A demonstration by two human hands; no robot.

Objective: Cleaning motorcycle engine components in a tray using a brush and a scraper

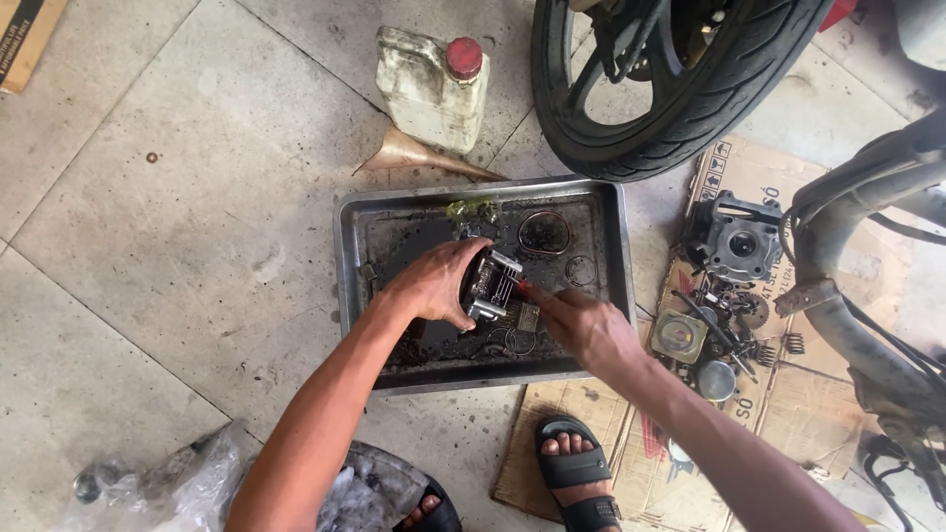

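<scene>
left hand: fingers clamped round a finned metal engine part, held over the middle of the tray
right hand: at 4 o'clock of the part, fingers pinched on a thin red-tipped tool, tip at the part's fins
tray: steel, oily, on the floor; gasket rings inside at 1 o'clock
oil jug: 12 o'clock, funnel just beside it
tyre: 1 o'clock
cardboard: 3 o'clock, loose engine parts on it
</scene>
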